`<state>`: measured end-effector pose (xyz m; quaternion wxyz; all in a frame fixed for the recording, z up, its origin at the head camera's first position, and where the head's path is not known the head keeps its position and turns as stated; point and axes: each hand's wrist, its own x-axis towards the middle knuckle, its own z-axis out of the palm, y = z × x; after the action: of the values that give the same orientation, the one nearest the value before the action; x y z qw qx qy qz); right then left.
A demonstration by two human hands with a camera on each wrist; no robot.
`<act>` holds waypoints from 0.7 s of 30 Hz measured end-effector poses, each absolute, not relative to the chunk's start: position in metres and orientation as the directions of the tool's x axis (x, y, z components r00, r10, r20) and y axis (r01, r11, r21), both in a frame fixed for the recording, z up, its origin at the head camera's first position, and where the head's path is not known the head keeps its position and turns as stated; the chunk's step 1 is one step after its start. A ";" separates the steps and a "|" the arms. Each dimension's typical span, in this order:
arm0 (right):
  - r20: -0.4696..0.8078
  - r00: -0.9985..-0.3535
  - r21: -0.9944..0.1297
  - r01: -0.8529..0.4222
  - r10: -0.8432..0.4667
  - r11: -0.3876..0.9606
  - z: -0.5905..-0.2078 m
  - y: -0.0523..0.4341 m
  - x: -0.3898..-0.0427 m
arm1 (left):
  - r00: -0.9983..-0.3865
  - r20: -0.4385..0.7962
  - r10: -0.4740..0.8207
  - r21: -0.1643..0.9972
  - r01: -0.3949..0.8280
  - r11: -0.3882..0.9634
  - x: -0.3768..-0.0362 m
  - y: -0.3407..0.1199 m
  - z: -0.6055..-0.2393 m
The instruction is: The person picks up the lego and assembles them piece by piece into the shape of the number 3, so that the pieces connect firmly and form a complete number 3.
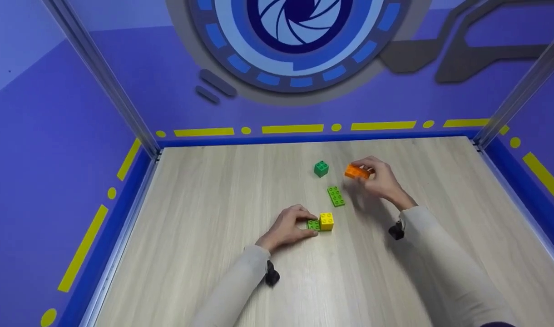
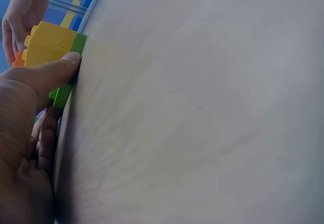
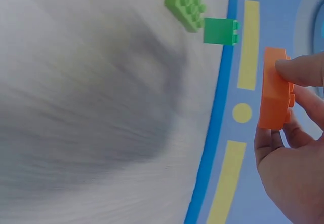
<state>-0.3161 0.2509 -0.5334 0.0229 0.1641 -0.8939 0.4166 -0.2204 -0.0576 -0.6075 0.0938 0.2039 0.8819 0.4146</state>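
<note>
My left hand (image 1: 289,227) rests on the table and pinches a light green flat brick (image 1: 313,224) that carries a yellow square brick (image 1: 326,221) on its right end. In the left wrist view the thumb (image 2: 48,74) presses the green plate (image 2: 65,93) under the yellow brick (image 2: 48,44). My right hand (image 1: 378,178) is raised a little above the table and holds an orange long brick (image 1: 357,171) between thumb and fingers; the same orange brick (image 3: 274,88) shows in the right wrist view. A light green long plate (image 1: 335,196) lies between the hands. A dark green square brick (image 1: 321,168) stands further back.
The pale wooden table (image 1: 204,204) is boxed in by blue walls with yellow dashes and metal corner posts (image 1: 105,81). In the right wrist view the green plate (image 3: 185,3) and the dark green brick (image 3: 220,31) lie near the blue border.
</note>
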 end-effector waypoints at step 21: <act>0.251 -0.882 -0.737 -0.441 -0.399 0.511 -0.512 0.242 -0.292 | -0.898 0.003 0.440 0.775 0.281 0.567 -0.221 -0.058 -0.608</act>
<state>-0.2918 0.2425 -0.5118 0.0247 0.2416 -0.8690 0.4312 -0.2210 -0.0582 -0.6082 0.0954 0.2047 0.8800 0.4179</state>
